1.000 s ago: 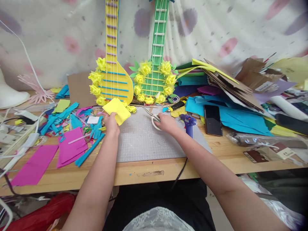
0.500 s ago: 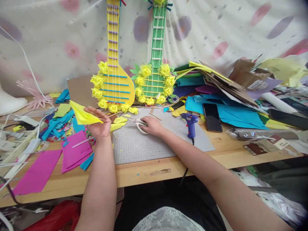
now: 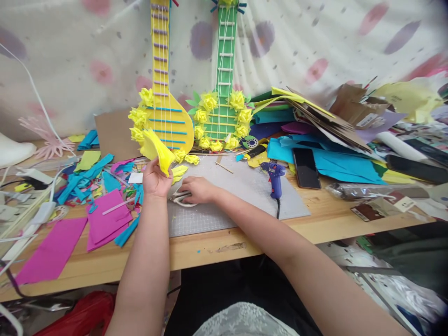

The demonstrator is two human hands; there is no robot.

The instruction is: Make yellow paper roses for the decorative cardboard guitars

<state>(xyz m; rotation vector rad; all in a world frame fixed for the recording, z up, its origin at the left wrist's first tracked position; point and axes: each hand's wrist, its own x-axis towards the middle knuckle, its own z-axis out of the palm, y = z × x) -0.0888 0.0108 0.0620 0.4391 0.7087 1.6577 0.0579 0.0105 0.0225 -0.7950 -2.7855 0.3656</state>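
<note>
My left hand [image 3: 154, 179] is closed on a folded piece of yellow paper [image 3: 156, 148], held up on edge above the grey cutting mat [image 3: 231, 196]. My right hand [image 3: 199, 189] lies on the mat just right of it, fingers closed over the white-handled scissors [image 3: 179, 199]. A few yellow paper scraps [image 3: 178, 171] lie between the hands. Behind stand a yellow paper guitar [image 3: 164, 112] and a green paper guitar [image 3: 221, 107], both ringed with yellow paper flowers.
A blue glue gun [image 3: 275, 178] rests on the mat's right part, a black phone [image 3: 305, 161] beyond it on blue paper. Pink sheets [image 3: 105, 219] and blue strips litter the left side. Stacked cardboard and coloured paper [image 3: 325, 121] fill the right. The wooden table edge [image 3: 224, 249] runs near me.
The right hand slid the scissors leftward across the mat toward the left hand. The left hand turned the yellow paper from flat to upright and folded.
</note>
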